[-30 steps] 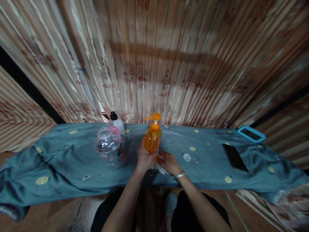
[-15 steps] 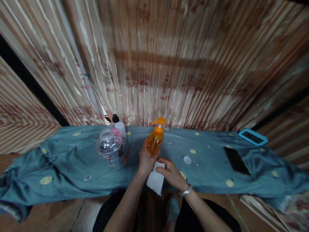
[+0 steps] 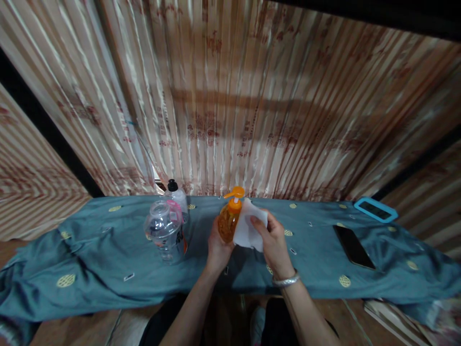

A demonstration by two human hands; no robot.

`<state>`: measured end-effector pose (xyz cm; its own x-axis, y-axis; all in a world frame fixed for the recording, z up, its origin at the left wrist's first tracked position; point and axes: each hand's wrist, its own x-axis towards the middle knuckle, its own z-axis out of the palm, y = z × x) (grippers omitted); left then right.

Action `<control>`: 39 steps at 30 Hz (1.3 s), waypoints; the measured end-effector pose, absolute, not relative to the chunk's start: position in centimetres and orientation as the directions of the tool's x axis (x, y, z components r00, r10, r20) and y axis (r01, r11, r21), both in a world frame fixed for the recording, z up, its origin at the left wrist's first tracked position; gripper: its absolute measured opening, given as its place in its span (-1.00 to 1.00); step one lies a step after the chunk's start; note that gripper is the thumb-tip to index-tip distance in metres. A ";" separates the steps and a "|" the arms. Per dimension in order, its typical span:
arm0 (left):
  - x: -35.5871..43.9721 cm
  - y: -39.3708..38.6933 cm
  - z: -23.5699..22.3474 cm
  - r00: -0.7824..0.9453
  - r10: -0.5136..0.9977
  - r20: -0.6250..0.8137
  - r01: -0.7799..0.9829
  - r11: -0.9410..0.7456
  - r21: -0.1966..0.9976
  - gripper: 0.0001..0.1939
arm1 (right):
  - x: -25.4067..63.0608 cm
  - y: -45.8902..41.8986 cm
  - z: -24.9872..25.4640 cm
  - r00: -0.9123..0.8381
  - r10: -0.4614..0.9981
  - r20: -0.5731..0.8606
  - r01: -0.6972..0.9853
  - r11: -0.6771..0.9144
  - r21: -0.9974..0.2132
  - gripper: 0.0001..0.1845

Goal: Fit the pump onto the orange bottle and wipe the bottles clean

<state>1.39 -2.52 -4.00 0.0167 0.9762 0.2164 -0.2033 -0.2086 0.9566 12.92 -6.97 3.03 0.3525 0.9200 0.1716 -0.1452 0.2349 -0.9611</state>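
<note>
My left hand [image 3: 218, 246] is wrapped round the lower part of a pump bottle [image 3: 227, 225] with amber liquid and an orange pump head, held upright over the cloth. My right hand [image 3: 275, 240], with a silver bangle at the wrist, pinches a white wipe or folded tissue [image 3: 250, 226]. The white piece is held up against the right side of the bottle and covers part of it. Whether it presses on the bottle's surface I cannot tell.
A blue-green patterned cloth [image 3: 108, 259] covers the narrow table. To the left stand a clear plastic cup [image 3: 167, 240] and a black-capped bottle [image 3: 178, 199]. A phone [image 3: 354, 246] and a blue-framed digital device [image 3: 375, 210] lie right. Striped curtains [image 3: 223, 120] hang behind.
My right hand has raised the white wipe from below the bottle to its right side. The left hand still grips the bottle. The white disc on the cloth is no longer visible.
</note>
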 end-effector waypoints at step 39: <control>1.0 -2.1 -5.4 0.032 0.973 0.228 -0.068 -0.226 0.972 -0.32 | 11.8 0.3 3.6 0.183 0.941 0.283 -0.023 0.292 -0.956 -0.50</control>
<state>0.97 -2.15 -5.36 0.0323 0.9730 0.2283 -0.0678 -0.2258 0.9718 11.76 0.28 3.62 0.1829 0.9414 0.2835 -0.0232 0.2924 -0.9560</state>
